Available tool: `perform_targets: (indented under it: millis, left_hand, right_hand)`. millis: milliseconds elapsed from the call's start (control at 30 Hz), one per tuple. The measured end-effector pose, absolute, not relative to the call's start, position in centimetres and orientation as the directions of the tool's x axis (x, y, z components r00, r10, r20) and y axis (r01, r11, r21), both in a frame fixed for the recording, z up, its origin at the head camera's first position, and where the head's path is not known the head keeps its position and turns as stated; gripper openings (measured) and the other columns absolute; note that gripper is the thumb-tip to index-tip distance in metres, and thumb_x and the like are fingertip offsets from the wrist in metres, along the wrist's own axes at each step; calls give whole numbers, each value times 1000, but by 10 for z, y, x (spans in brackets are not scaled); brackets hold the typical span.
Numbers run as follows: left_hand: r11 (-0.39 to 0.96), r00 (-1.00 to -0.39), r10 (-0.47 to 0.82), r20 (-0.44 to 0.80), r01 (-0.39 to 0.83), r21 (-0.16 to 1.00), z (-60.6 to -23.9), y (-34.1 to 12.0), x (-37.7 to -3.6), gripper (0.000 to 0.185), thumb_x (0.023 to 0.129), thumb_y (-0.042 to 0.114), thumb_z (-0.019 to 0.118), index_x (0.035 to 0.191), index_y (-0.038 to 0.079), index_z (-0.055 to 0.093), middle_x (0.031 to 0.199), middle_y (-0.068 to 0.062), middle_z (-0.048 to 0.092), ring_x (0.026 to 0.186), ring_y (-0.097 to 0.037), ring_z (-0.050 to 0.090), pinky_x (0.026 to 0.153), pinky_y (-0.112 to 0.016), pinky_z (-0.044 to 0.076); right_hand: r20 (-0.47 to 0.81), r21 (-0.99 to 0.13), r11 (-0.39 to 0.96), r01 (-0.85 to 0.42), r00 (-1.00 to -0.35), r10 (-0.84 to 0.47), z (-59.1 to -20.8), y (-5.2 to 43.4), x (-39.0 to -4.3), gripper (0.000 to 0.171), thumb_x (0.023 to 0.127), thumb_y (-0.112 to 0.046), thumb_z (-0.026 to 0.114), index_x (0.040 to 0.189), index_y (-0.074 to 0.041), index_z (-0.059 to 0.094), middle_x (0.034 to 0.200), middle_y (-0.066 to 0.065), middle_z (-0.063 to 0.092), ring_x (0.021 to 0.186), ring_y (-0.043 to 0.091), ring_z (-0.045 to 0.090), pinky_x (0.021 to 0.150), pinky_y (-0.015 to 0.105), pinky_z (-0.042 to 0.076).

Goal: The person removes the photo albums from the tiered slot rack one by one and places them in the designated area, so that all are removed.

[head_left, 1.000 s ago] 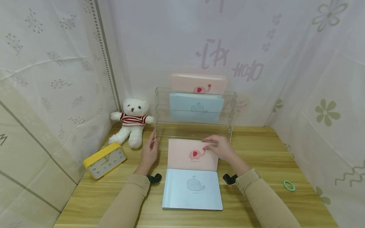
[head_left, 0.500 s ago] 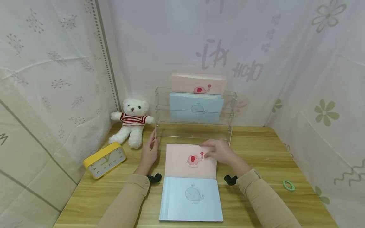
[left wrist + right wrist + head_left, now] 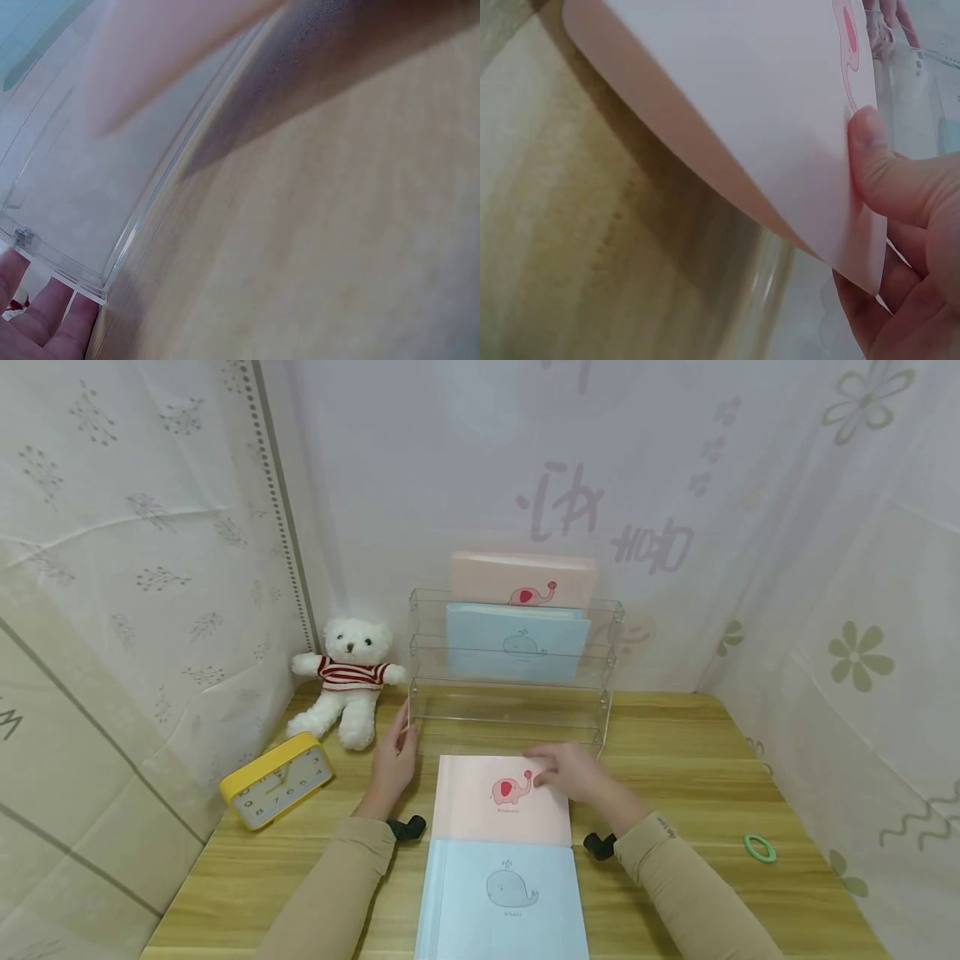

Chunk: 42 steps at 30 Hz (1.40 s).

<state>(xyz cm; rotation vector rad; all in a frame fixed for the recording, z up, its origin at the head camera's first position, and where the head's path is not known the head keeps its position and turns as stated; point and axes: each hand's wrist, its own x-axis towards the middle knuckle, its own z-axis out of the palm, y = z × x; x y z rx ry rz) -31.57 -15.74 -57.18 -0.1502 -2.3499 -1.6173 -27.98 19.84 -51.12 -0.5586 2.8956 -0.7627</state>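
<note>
While the right hand (image 3: 573,772) pinches the far right corner of a pink book (image 3: 501,800), thumb on top and fingers beneath, the book rests on the wooden bench (image 3: 712,760) with that far edge raised. Its long axis runs left to right and its elephant picture faces up. The left hand (image 3: 395,756), fingers straight, touches the clear rack (image 3: 510,697).

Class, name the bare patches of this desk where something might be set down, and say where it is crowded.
Bare wood lies right of the pink elephant booklet, up to the green ring, and in front of the yellow alarm clock. Crowded: the middle, where both hands, the blue whale booklet and the clear acrylic rack sit.
</note>
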Motion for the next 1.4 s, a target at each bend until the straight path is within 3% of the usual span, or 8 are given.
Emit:
perform_targets:
  millis: [200,500,767,1000,1167,1300,1400]
  left_hand:
    - [369,-957,-66,282,239,898,-574,-158,-316,58,119,27,51,174,39,35,166,-22,54,139,-47,66,114,-64,54]
    - [353,-955,-68,288,247,902,-573,-158,-317,58,119,27,51,173,38,36,166,-22,54,140,-46,65,116,-63,53]
    - [346,-955,-67,290,250,904,-573,-157,-316,58,119,25,52,173,37,36,166,-22,54,139,-46,66,113,-63,54]
    - [338,-956,-71,285,246,908,-572,-158,-314,59,118,23,52,173,37,36,166,-22,55,138,-46,66,111,-64,55]
    - [340,-958,-75,276,236,910,-572,-159,-312,60,118,23,53,173,40,35,166,-23,54,138,-47,66,110,-66,54]
    - [349,-960,-65,272,234,907,-573,-159,-313,60,119,25,52,174,41,33,167,-22,54,139,-46,65,110,-66,54]
    - [345,-959,-63,276,238,908,-573,-159,-314,60,118,24,52,173,40,35,167,-23,54,138,-45,66,110,-65,54]
  right_hand:
    - [2,-449,838,-309,-939,-344,-522,194,-280,50,91,-22,92,140,-22,78,141,4,78,128,29,73,106,50,59]
    - [-29,-463,845,-267,-948,-315,-531,191,-283,49,92,-20,91,139,-24,78,138,5,79,104,20,68,90,39,55]
    - [-55,-482,841,-244,-950,-307,-531,191,-277,49,96,-21,88,143,-24,75,146,7,75,123,27,71,104,50,59]
    - [-23,-468,822,-323,-926,-377,-518,193,-277,45,99,-22,85,142,-17,75,138,6,79,128,30,74,109,52,60]
    - [210,-499,733,-462,-886,-414,-484,198,-285,38,103,-18,80,138,-6,74,122,12,82,113,31,77,101,51,64]
    - [456,-518,686,-511,-844,-284,-451,204,-292,34,104,-11,77,136,0,73,114,16,82,105,33,79,97,52,65]
    - [557,-576,642,-506,-818,-145,-428,210,-296,33,105,-8,75,135,3,70,115,22,79,106,37,76,98,56,62]
